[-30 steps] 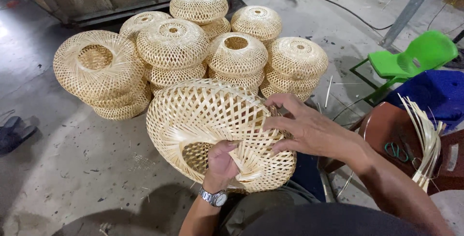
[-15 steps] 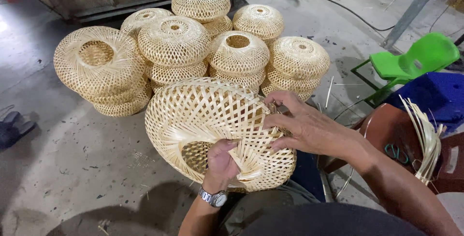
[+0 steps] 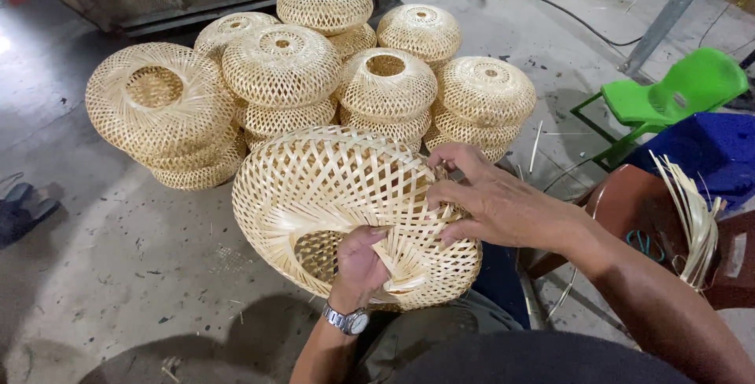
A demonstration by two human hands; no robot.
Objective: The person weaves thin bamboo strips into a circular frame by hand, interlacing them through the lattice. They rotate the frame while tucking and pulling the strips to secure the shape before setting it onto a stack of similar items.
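Woven bamboo basket (image 3: 338,203) held over the lap, open floor to its left.
Left hand (image 3: 360,262) grips its lower rim from beneath; right hand (image 3: 491,203) pinches the strips at its right edge. Behind stand stacked finished baskets (image 3: 330,69) on concrete floor (image 3: 102,258); loose bamboo strips (image 3: 692,211) lie right.

Stacked woven baskets (image 3: 330,69), green chair (image 3: 680,89), perhaps bamboo strips (image 3: 696,219).
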